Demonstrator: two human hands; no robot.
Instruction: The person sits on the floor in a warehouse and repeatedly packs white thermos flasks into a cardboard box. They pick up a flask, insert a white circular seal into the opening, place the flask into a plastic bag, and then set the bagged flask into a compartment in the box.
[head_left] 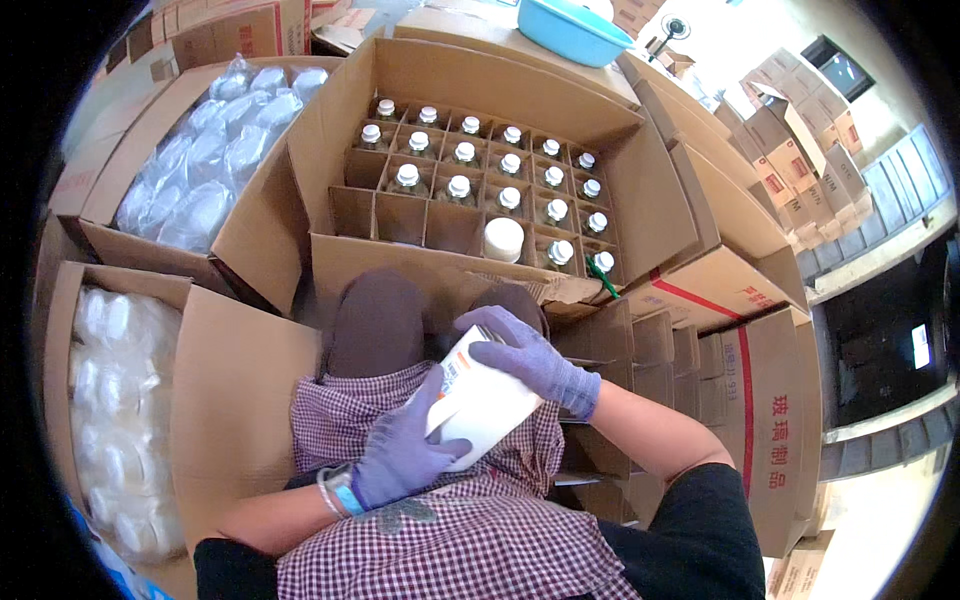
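I hold a small white carton (pixel 480 400) over my lap in both purple-gloved hands. My left hand (pixel 400 450) closes its grip around the lower end; my right hand (pixel 530 355) is wrapped over the top. To work it well, I judge I should keep the lower end steady and let the upper fingers do the folding. In front of my knees an open cardboard box (pixel 640 190) with dividers holds capped glass bottles (pixel 510 165) and one white jar (pixel 503 238); several cells are empty. Boxes at left hold clear bagged items (pixel 200 170).
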